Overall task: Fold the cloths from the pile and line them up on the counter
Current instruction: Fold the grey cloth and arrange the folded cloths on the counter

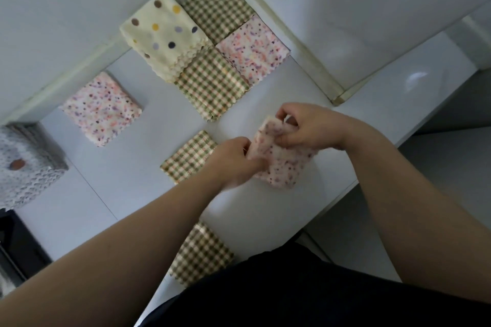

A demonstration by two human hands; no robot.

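Left grip point(233, 159) and right grip point(310, 127) clenched on a pink-speckled white fleecy cloth point(281, 167)

Both grips were closed on the partly folded cloth near the front edge of the white table point(127, 175). Its far end was pinched between the thumb and fingers of the right grip and was raised a little. Its left edge was held by the curled fingers of the left grip, which was blurred. Whether the near end was rested on the table could not be told.

Seven folded cloths were laid out on the table. In the far corner a green-checked folded cloth point(218, 5) was touched by a cream polka-dot folded cloth point(162, 32) on its left and by a second pink-speckled cloth point(252, 48) on its near side. A second green-checked cloth point(212, 82) was set against those two. A third pink-speckled cloth point(102, 107) was laid apart, by the wall to the left. A third green-checked cloth point(190, 156) was partly hidden by the left grip, and a fourth green-checked cloth point(202, 252) was seen at the near edge beside the left forearm. A grey pile of fleecy cloths point(24, 162) was stacked at the far left.
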